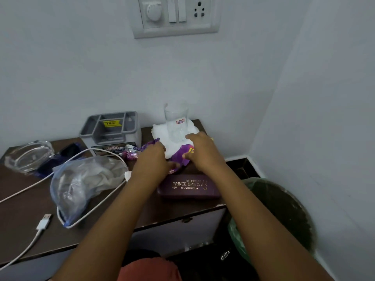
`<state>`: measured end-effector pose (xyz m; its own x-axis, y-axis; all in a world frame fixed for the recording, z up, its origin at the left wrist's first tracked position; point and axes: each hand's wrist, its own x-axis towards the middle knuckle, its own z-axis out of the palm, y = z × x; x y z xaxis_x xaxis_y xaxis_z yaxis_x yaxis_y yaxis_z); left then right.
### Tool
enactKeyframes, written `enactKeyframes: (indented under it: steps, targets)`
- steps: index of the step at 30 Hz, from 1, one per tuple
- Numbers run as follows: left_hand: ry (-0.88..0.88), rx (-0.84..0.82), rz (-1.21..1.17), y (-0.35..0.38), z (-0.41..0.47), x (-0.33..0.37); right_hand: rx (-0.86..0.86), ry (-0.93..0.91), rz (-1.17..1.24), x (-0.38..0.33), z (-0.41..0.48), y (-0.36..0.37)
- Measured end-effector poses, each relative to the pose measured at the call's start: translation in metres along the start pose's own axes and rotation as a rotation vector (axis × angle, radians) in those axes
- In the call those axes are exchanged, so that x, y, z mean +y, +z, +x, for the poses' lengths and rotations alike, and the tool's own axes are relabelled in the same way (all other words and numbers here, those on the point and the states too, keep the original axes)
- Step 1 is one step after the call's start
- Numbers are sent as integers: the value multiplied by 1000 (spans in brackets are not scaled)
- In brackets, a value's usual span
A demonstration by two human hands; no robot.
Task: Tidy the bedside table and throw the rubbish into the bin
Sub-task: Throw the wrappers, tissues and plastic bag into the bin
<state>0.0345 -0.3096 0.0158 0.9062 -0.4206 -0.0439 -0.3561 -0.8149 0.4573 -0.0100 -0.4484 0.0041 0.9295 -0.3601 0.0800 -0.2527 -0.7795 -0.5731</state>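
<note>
Head view: purple wrapper [183, 157] pinched between both hands [151, 159].

Glossy purple foil wrapper [183, 154], matt wood-look table [24, 203].

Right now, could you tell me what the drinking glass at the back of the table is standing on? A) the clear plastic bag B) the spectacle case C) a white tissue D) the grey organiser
C: the glass stands upright on a white tissue spread at the table's back right corner, apart from the spectacle case, the grey organiser and the plastic bag.
</note>
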Motion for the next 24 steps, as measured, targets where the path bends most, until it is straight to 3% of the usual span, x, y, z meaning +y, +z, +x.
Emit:
enactKeyframes:
  steps: [4,13,21,24]
  targets:
    - [4,-72,64,13,3,-4,-62,-26,-208,6,6,7]
    - [7,-82,4,7,10,-5,-57,-40,-231,11,18,12]
    - [244,352,-53,-17,-5,24,263,-265,41,12,6,-14]
    - [298,374,-206,-24,-29,55,466,-248,48,17,-30,-55]
